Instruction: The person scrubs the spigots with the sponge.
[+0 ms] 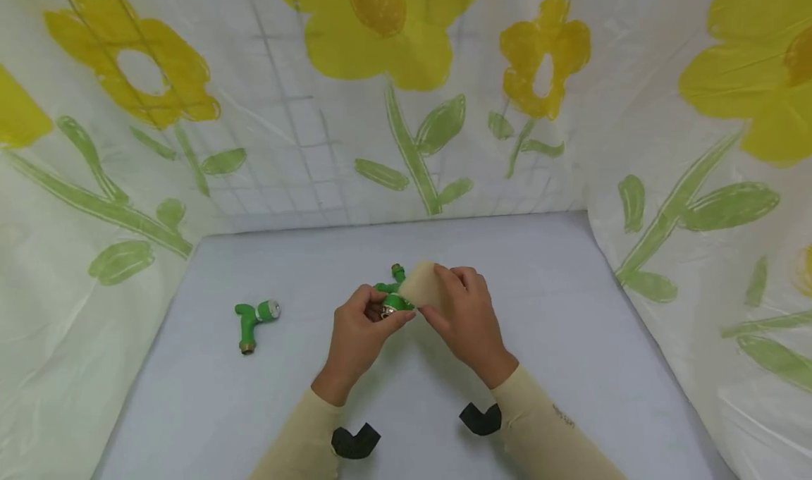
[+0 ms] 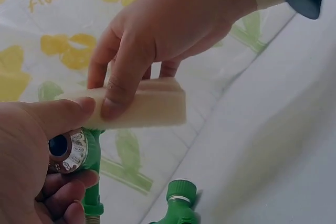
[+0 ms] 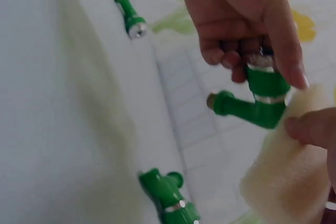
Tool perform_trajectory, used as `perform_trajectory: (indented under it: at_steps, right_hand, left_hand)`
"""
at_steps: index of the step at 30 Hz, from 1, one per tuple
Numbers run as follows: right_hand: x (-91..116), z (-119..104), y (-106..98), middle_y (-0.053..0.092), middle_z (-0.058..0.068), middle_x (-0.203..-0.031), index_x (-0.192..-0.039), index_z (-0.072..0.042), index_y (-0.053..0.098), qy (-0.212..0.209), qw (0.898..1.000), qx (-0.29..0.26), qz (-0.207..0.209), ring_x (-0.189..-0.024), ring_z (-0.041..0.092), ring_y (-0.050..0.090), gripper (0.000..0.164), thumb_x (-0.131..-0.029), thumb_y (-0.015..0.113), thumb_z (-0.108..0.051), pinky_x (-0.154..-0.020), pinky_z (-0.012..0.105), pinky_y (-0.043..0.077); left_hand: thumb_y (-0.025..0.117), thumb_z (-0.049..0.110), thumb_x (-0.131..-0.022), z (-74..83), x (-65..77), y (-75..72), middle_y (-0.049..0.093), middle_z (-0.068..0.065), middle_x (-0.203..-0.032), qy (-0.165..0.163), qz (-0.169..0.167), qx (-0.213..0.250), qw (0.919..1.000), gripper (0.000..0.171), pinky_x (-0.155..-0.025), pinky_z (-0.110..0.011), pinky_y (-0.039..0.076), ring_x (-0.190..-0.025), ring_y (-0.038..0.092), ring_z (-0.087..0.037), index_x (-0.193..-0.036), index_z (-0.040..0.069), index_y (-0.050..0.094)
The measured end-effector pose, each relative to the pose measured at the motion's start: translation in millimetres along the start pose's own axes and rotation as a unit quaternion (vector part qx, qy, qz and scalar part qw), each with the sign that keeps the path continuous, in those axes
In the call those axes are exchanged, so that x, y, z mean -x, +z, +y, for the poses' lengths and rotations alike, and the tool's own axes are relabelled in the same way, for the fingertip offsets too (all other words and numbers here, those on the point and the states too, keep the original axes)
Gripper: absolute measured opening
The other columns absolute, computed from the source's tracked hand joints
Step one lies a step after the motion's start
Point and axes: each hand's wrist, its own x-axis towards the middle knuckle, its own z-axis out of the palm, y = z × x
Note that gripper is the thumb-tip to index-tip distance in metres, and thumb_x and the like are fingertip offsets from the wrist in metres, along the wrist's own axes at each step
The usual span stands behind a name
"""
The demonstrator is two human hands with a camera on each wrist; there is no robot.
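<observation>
My left hand [image 1: 358,328] grips a green valve [image 3: 269,111] by its knob end, which has a silvery ring and a dark centre [image 2: 58,144]. The valve's side branch ends in a brass tip. My right hand [image 1: 466,321] pinches a cream-coloured sponge [image 1: 421,284] between thumb and fingers. In the left wrist view the sponge [image 2: 157,111] lies right over the valve, partly covering it. The left thumb's tip is at the sponge's edge.
A second green valve [image 1: 254,319] lies on the pale table [image 1: 209,409] to the left. Another green valve [image 2: 181,200] lies behind my hands. Flower-printed white sheeting [image 1: 285,149] rises at the back and both sides. Black pieces [image 1: 357,442] sit at the wrists.
</observation>
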Motion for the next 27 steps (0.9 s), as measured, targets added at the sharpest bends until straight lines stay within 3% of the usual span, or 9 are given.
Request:
perform_trajectory:
  at_steps: [3,9,13,17,20,24,27]
  right_hand:
    - [-2.0,2.0,-0.1,0.057,0.019,-0.12,-0.146,0.003,0.063,0.026,0.999,0.002,0.024,-0.107,0.038,0.055,0.067,-0.088,0.093,-0.015,-0.082,0.05,0.054]
    - [2.3,0.0,2.6,0.058,0.018,-0.117,-0.145,0.006,0.062,-0.009,1.0,0.001,-0.01,-0.1,0.036,0.056,0.068,-0.09,0.092,-0.019,-0.077,0.047,0.054]
    - [0.4,1.6,0.6,0.058,0.02,-0.117,-0.145,0.004,0.063,0.016,1.0,0.0,0.016,-0.104,0.039,0.056,0.068,-0.088,0.094,-0.016,-0.079,0.049,0.054]
    - [4.9,-1.5,1.9,0.058,0.018,-0.119,-0.147,0.004,0.062,0.018,1.0,-0.007,-0.02,-0.105,0.036,0.056,0.068,-0.09,0.092,-0.019,-0.079,0.047,0.055]
    - [6.3,-0.8,2.8,0.058,0.018,-0.119,-0.146,0.004,0.062,0.015,0.999,-0.011,-0.032,-0.105,0.036,0.056,0.067,-0.09,0.092,-0.019,-0.08,0.048,0.055]
    - [4.4,1.5,3.7,0.058,0.018,-0.118,-0.145,0.004,0.063,0.028,0.999,-0.02,-0.009,-0.106,0.037,0.056,0.068,-0.088,0.094,-0.017,-0.079,0.049,0.055]
    - [7.6,-1.7,7.3,0.058,0.016,-0.119,-0.147,0.004,0.061,0.018,0.999,-0.022,-0.037,-0.106,0.034,0.057,0.069,-0.09,0.093,-0.021,-0.08,0.047,0.056]
  left_hand:
    - [0.099,0.023,-0.085,-0.7,0.0,0.1,0.068,0.003,-0.087,0.015,0.002,-0.022,0.9996,0.037,-0.062,-0.027,0.053,-0.076,0.063,-0.018,-0.106,0.013,0.07]
    - [0.099,0.018,-0.084,-2.1,-0.1,-0.3,0.067,0.003,-0.09,0.042,0.011,-0.039,0.9983,0.037,-0.061,-0.027,0.053,-0.076,0.062,-0.017,-0.106,0.012,0.071]
    - [0.099,0.017,-0.084,-2.4,-0.4,-0.9,0.068,0.001,-0.097,0.061,0.017,-0.047,0.9969,0.038,-0.068,-0.03,0.056,-0.081,0.064,-0.016,-0.108,0.009,0.071]
    - [0.098,0.012,-0.084,-3.4,-0.7,-5.0,0.068,0.0,-0.102,0.081,0.031,-0.069,0.9938,0.039,-0.076,-0.033,0.059,-0.087,0.065,-0.015,-0.114,0.006,0.074]
    - [0.098,0.009,-0.084,-4.6,-1.9,-7.8,0.068,-0.001,-0.104,0.102,0.032,-0.086,0.9906,0.042,-0.078,-0.034,0.061,-0.089,0.066,-0.014,-0.118,0.004,0.075]
    - [0.098,0.009,-0.084,-4.6,-3.0,-9.0,0.067,-0.002,-0.101,0.143,0.029,-0.126,0.9813,0.044,-0.076,-0.038,0.061,-0.091,0.064,-0.015,-0.121,0.003,0.076]
    - [0.097,0.007,-0.084,-2.9,-2.7,-11.6,0.066,-0.003,-0.101,0.165,0.04,-0.144,0.975,0.045,-0.076,-0.041,0.061,-0.093,0.063,-0.016,-0.124,0.003,0.076]
